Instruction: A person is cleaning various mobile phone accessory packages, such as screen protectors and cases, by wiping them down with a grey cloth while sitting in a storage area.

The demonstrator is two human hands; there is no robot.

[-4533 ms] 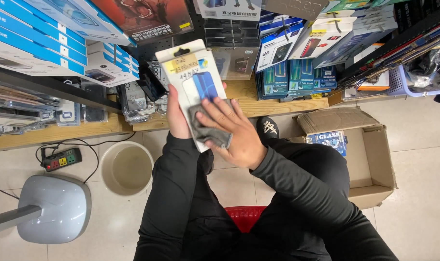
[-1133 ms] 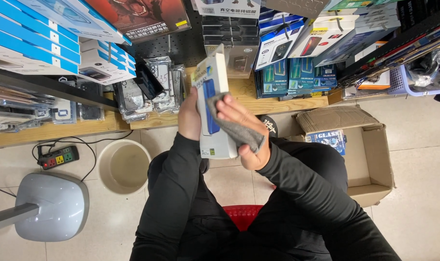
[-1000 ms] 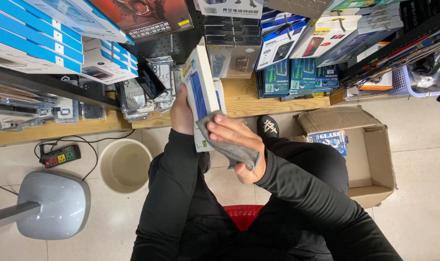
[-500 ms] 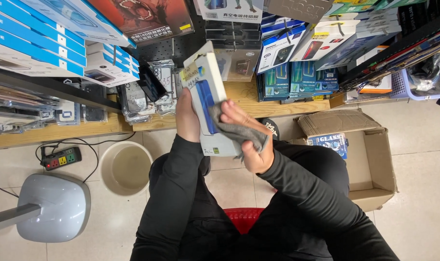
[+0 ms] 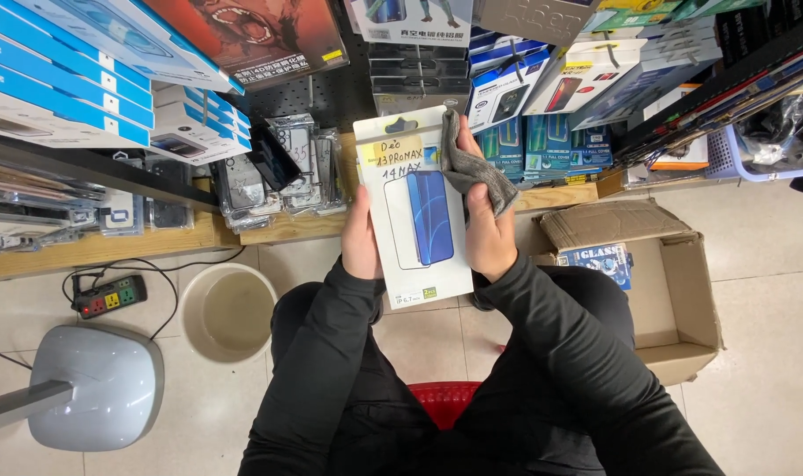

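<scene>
The left hand grips the flat white box by its edge. The right hand pinches a soft gray cloth against it. The box looks light and stiff.

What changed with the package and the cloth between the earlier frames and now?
The white package, turned edge-on a second ago, now faces the camera flat. The right hand has carried the grey cloth from the package's front to its right edge. The left hand keeps its grip on the left edge. Bucket and cardboard box unchanged.
</scene>
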